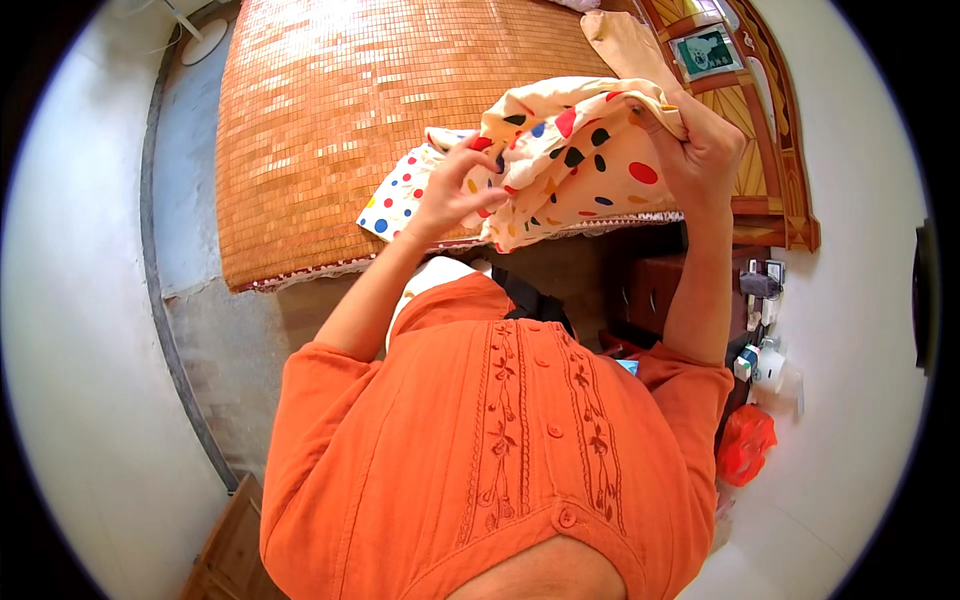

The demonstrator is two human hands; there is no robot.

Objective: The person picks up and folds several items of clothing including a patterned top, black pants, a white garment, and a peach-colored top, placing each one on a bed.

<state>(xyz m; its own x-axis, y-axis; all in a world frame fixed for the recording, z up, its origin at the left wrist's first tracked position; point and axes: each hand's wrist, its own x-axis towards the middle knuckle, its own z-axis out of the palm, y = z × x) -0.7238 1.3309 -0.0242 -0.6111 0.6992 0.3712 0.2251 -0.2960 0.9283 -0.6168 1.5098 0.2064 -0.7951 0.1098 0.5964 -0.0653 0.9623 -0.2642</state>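
Observation:
A cream cloth (600, 172) printed with coloured dots hangs in loose folds over the near edge of the bed. My right hand (701, 150) pinches its gathered upper edge at the right, thumb against the fabric. At the cloth's left side is my left hand (457, 184), its thumb and fingers apart, fingertips close to the folds; whether they touch the fabric is unclear. White fabric with smaller dots (397, 191) lies flat on the bed mat beyond my left hand. Folds hide where these two dotted parts meet, so I cannot tell if they are one piece.
A woven tile mat (337, 112) covers the bed. Plain beige fabric (619, 41) lies by the wooden headboard (750, 142), which holds a framed picture (705, 52). A dark red cabinet (652, 289) stands at the right, near a red plastic bag (746, 446). A white stand base (204, 41) is on the floor, far left.

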